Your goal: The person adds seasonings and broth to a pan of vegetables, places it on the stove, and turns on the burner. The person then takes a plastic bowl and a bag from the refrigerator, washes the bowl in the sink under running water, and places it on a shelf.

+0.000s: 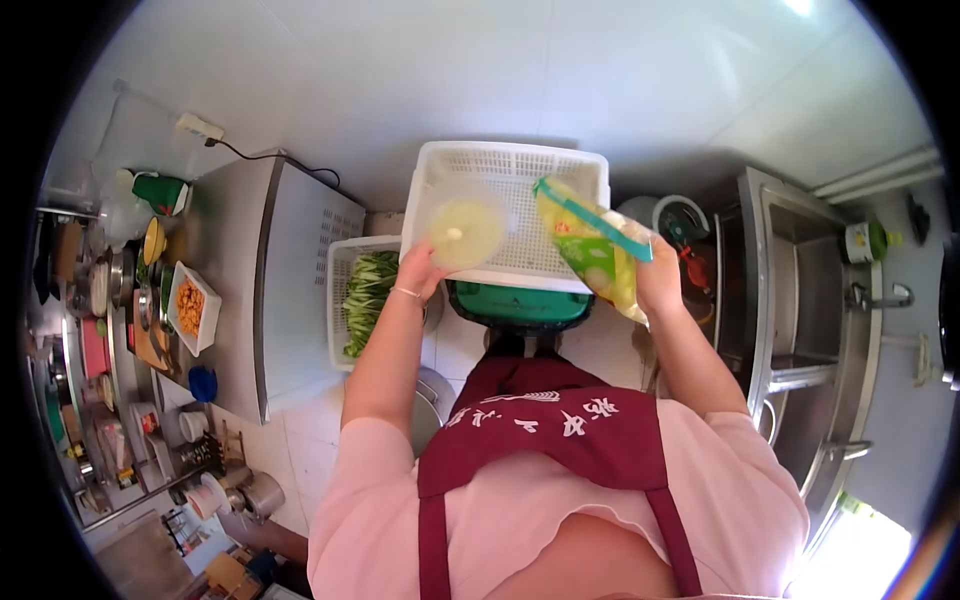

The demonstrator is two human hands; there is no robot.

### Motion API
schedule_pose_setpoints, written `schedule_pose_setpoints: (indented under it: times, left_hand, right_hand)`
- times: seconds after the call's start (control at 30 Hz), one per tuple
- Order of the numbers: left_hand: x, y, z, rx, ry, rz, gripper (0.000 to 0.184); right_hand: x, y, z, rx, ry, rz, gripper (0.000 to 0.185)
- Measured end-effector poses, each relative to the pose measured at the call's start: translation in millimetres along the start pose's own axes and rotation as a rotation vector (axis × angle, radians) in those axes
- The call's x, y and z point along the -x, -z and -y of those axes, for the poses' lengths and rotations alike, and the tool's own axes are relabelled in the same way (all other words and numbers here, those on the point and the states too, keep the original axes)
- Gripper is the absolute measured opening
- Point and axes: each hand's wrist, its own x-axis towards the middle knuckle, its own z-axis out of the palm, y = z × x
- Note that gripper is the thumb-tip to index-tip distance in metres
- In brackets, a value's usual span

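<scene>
My left hand (pixel 422 272) grips the near-left rim of a round, see-through bowl (pixel 468 234) with pale yellow contents and a small whitish lump in it. That bowl is over the left part of a white plastic basket (pixel 508 158). In my right hand (pixel 657 278) is a green and yellow plastic bag (pixel 592 250) with a teal strip along its upper edge. The bag hangs slanted over the basket's right side, its upper end toward the bowl but apart from it. What the bag holds is hard to make out.
Below the basket stands a green bin (pixel 520 304). Left of it, a white crate (pixel 338 300) holds leafy greens (pixel 368 300). Farther left, a steel counter (pixel 235 290) bears a white tray (pixel 207 322) of orange-brown pieces. A steel sink (pixel 805 290) stands at the right.
</scene>
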Motion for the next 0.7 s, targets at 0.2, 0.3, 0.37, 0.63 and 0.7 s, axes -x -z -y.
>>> schedule_pose_setpoints:
  times: [0.2, 0.3, 0.37, 0.63, 0.7]
  left_hand:
    - [-107, 30, 2, -0.183, 0.095, -0.105, 0.035]
    - [-145, 44, 6, -0.256, 0.176, -0.143, 0.035]
    - [-164, 46, 6, -0.289, 0.222, -0.178, 0.035]
    - [-208, 68, 21, -0.309, 0.272, -0.366, 0.036]
    - [-216, 80, 25, -0.334, 0.289, -0.402, 0.037]
  right_hand:
    - [-130, -45, -54, -0.182, -0.06, -0.022, 0.024]
    - [-172, -65, -99, -0.162, -0.061, -0.032, 0.024]
    - [-194, -72, -125, -0.075, -0.087, -0.096, 0.025]
    - [-217, -71, -194, 0.295, -0.145, -0.23, 0.028]
    - [-220, -74, -198, 0.299, -0.156, -0.259, 0.028]
